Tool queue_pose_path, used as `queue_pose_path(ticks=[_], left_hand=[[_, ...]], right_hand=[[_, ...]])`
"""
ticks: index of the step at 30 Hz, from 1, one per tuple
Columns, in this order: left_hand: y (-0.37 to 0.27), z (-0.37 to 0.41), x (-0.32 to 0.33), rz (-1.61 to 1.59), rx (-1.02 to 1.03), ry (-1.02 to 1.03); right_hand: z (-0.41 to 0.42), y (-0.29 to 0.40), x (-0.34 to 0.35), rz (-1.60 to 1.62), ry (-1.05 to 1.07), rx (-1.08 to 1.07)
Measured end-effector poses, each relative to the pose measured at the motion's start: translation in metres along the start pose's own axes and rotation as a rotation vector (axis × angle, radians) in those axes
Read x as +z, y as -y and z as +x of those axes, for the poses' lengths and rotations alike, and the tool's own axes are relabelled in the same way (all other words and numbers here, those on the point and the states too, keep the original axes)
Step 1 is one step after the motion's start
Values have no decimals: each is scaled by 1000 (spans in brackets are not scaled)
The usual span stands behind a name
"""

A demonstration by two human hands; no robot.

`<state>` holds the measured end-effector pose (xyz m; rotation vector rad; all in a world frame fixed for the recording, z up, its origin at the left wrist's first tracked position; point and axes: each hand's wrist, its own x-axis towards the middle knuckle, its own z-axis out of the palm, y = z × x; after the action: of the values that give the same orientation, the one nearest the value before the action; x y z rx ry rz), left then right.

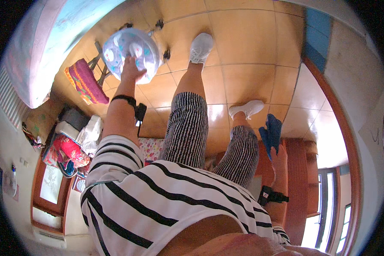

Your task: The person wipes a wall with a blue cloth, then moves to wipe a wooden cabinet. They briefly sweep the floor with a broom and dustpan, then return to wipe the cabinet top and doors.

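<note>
My left hand (132, 68) is on top of a round, pale, shiny thing with a blue and white pattern (150, 52), which looks like a stool seat in a plastic cover. The thumb stands apart; the other fingers look bent, and whether they grip the cover is not clear. Dark casters (166, 55) show around its edge. On the other side of my body, my right hand (279, 156) holds a folded blue cloth (272, 131), which sticks out past the fingers over the tiled floor.
A purple towel with an orange patterned border (88, 80) hangs over a dark metal frame (97, 60) at left. Red floral fabric (72, 150) and white plastic (91, 134) are piled lower left. A wooden door frame (342, 112) curves along the right, near reddish-brown wooden furniture (296, 185).
</note>
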<state>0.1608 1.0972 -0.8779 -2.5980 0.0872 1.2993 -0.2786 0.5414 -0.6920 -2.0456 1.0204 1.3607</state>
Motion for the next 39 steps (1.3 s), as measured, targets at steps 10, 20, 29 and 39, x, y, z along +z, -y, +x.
queue_pose_path(ticks=[10,20,29,39], left_hand=[[1,-62,80,234,53,394],[-19,-125,172,585,356,805],[-76,-140,200,597,513,861],[-197,-122,200,536,658,784]], right_hand=[[26,43,-9,134,-34,-86],[58,69,-9,259,-105,-120],[69,63,5,250,-166,-55],[111,54,-3,301,-156,-89]])
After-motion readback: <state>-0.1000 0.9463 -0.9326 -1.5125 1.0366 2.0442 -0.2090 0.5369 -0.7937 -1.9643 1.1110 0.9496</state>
